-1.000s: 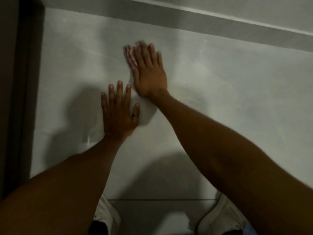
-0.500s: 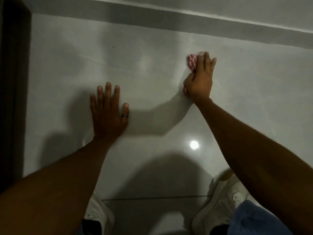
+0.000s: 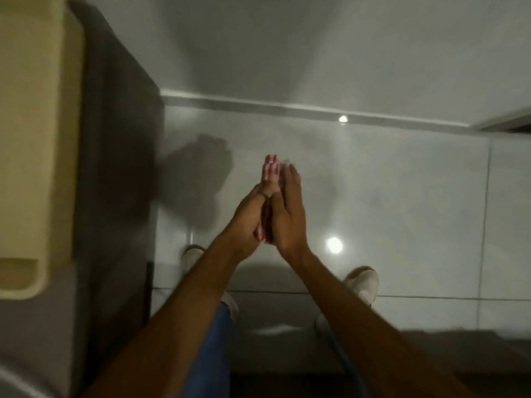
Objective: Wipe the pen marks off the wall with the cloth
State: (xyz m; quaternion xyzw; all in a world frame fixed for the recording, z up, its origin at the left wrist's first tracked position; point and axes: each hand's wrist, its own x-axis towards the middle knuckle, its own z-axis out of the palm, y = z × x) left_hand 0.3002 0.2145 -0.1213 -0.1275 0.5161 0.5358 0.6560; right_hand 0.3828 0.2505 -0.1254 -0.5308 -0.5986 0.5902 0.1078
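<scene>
The red-and-white checked cloth [image 3: 270, 171] is pressed flat between my two palms, its top sticking out above my fingertips and a bit showing at the heels of my hands. My left hand [image 3: 246, 222], with a ring on one finger, presses against my right hand [image 3: 288, 214] in front of me, away from any surface. The pale grey wall [image 3: 316, 47] rises beyond a light skirting strip [image 3: 258, 106]. No pen marks are visible on it in this dim view.
Glossy grey floor tiles [image 3: 402, 196] reflect ceiling lights. A dark cabinet side [image 3: 115, 168] and a cream-coloured edge [image 3: 31, 139] stand at the left. My white shoes [image 3: 362, 282] are below my arms.
The view has pulled back and up. My left hand left the surface and my right hand stopped wiping; both hands came together with the cloth between the palms.
</scene>
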